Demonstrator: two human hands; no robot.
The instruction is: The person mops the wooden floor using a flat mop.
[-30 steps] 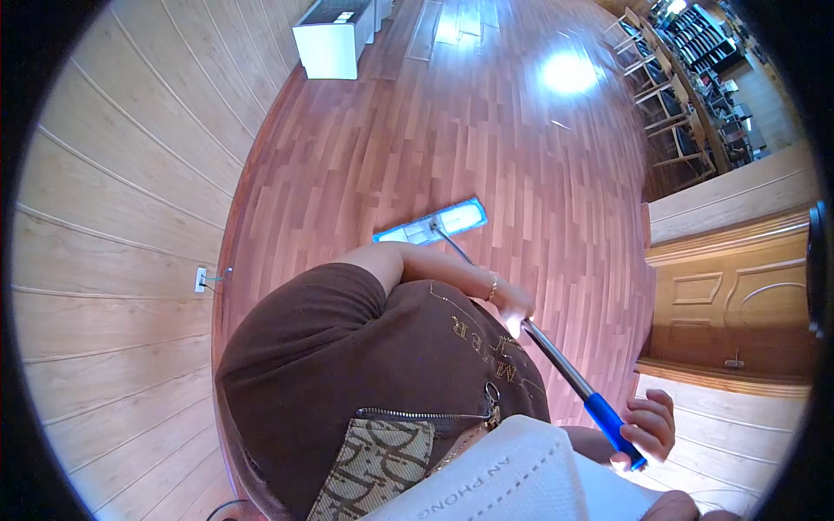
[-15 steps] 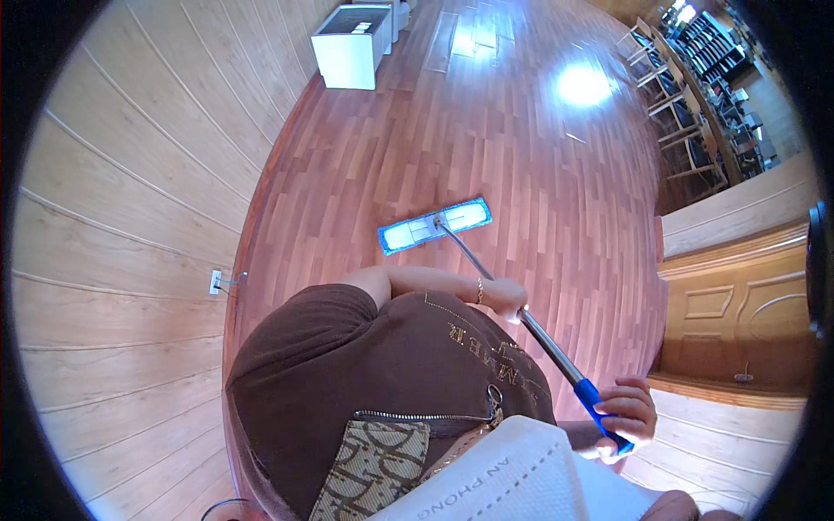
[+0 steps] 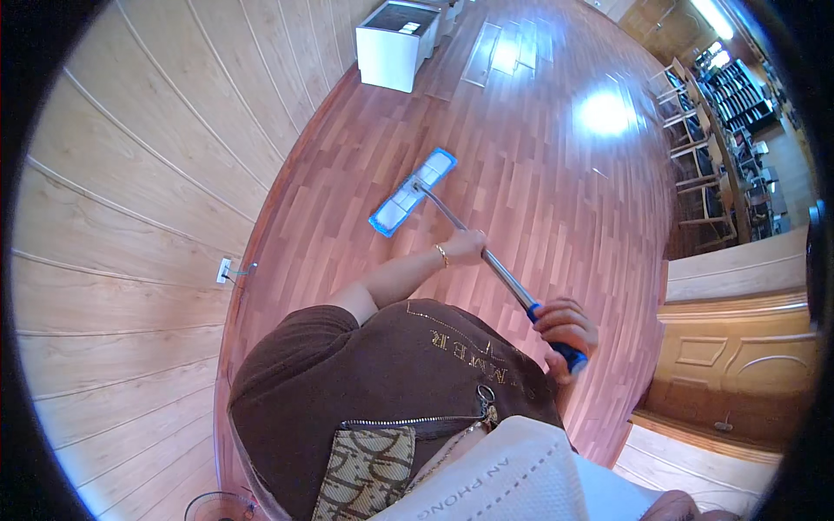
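A flat mop (image 3: 512, 282) with a metal pole slants across the view from lower right to upper left. Wrapped round the middle of its pole is my left hand (image 3: 467, 247), a gold bracelet at the wrist. My right hand (image 3: 566, 334) grips the blue handle at the pole's upper end, close to my body. The mop head (image 3: 401, 207), white on top with a blue fringe, lies flat on the reddish wood floor (image 3: 521, 182), turned diagonally. Both hands are closed, and the pole inside each fist is partly hidden.
On the left runs a pale panelled wall (image 3: 130, 217) with a socket (image 3: 223, 270) and a cord. A white cabinet (image 3: 395, 52) stands against it farther ahead. Chairs (image 3: 704, 182) line a long counter at the far right, and a wooden door (image 3: 730, 365) is nearer.
The mop head has moved ahead and left and turned to a steeper diagonal. Both hands have shifted forward and leftward with the pole, still holding it.
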